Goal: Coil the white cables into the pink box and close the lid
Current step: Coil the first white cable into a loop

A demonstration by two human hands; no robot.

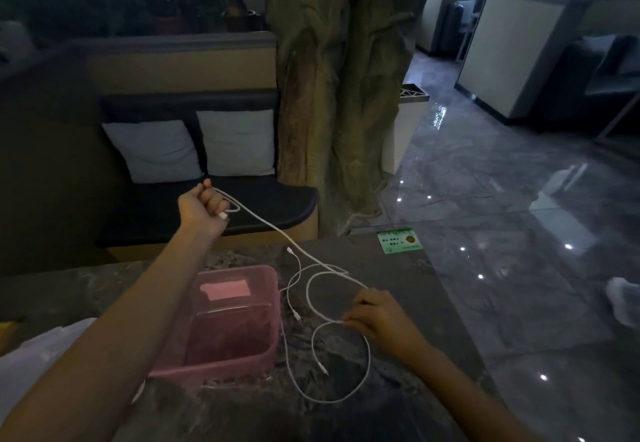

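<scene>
A pink box (pixel 242 355) stands open on the grey marble table (pixel 398 389), its translucent lid (pixel 235 289) tipped up at the far side. White cables (pixel 367 369) lie in loose loops on the table just right of the box. My left hand (pixel 202 207) is raised above the table's far edge, fist closed around one cable end, and that cable runs taut down toward the table. My right hand (pixel 377 317) rests on the table to the right of the box, pinching a cable where two loops meet.
A dark bench seat with two light cushions (pixel 194 147) lies beyond the table. A thick tree trunk (pixel 339 95) rises behind the far edge. A green card (pixel 400 240) sits at the table's far corner. Glossy floor (pixel 519 233) spreads to the right.
</scene>
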